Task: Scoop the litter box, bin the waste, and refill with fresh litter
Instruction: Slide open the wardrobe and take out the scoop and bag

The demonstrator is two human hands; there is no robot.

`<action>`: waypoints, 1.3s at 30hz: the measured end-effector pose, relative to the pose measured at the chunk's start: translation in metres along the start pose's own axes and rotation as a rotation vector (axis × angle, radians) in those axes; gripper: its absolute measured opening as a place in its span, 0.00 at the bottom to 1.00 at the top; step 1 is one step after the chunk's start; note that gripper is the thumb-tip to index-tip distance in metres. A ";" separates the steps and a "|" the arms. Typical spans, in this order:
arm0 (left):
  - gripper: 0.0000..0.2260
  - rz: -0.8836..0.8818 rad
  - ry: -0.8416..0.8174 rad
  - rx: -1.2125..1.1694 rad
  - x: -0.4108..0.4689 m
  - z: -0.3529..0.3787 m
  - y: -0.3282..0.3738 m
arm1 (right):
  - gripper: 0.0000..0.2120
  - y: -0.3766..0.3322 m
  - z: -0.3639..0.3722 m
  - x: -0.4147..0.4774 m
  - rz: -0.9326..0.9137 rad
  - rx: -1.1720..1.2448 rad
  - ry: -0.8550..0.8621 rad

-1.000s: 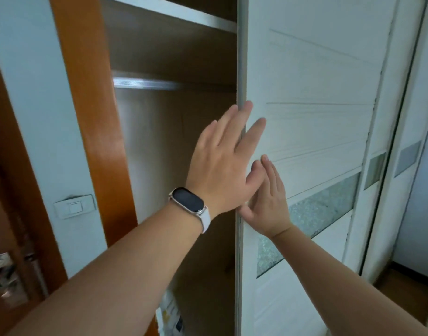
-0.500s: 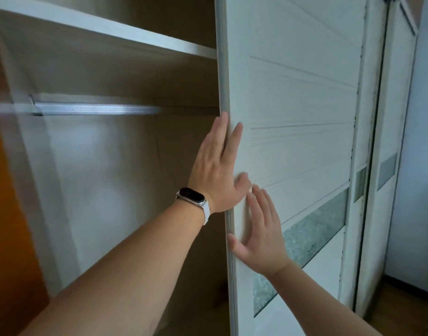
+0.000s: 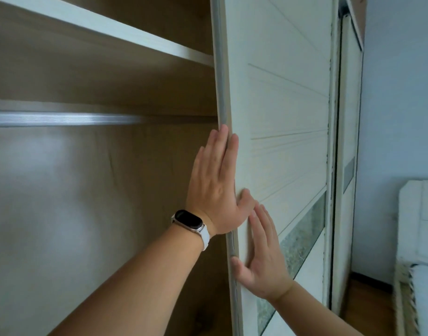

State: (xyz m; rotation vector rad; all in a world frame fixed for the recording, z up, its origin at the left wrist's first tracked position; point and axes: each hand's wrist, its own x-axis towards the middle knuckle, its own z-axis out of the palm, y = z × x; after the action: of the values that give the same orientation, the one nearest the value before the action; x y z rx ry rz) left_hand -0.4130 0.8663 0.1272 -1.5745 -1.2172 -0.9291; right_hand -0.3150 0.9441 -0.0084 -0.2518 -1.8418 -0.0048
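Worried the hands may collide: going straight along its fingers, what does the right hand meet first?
The left hand, at its thumb, close above the right hand on the sliding door; depth unclear.

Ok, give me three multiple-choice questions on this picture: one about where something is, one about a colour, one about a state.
1. Where is the right hand?
A. Flat on the wardrobe door, below the left hand
B. In a pocket
C. Round a cup

2. What colour is the watch strap?
A. Black
B. White
C. Red

3. How is the wardrobe door?
A. Fully shut
B. Lying flat
C. Open, the inside showing

Answers:
1 A: its palm lies on the door face under the left hand, which presses at the door's edge.
2 B: the band at the left wrist is white.
3 C: a shelf and a rail show to the left of the door.
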 end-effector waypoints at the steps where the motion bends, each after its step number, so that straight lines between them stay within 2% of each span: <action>1: 0.41 -0.017 0.005 0.001 0.002 0.008 0.001 | 0.39 0.007 -0.001 0.000 0.007 0.003 0.005; 5: 0.40 -0.080 0.018 -0.013 0.009 0.044 0.003 | 0.39 0.030 -0.004 0.002 0.087 0.052 0.001; 9: 0.40 -0.059 0.037 -0.032 0.019 0.072 0.002 | 0.40 0.051 -0.002 0.008 0.146 0.081 -0.007; 16: 0.41 -0.077 0.024 -0.033 0.032 0.111 0.006 | 0.39 0.096 -0.001 0.011 0.128 0.067 0.008; 24: 0.43 -0.071 0.015 -0.051 0.047 0.155 0.007 | 0.40 0.128 -0.019 0.025 0.162 -0.021 -0.080; 31: 0.40 -0.061 -0.015 -0.084 0.060 0.186 0.013 | 0.39 0.151 -0.029 0.037 0.145 -0.089 -0.083; 39: 0.41 -0.036 -0.019 -0.132 0.073 0.227 0.011 | 0.40 0.200 -0.027 0.038 0.139 -0.160 -0.133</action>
State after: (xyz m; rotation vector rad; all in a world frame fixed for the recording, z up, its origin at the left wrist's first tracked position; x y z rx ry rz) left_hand -0.3782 1.1023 0.1248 -1.6732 -1.2219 -1.0380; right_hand -0.2643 1.1419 0.0098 -0.5022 -1.9545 -0.0396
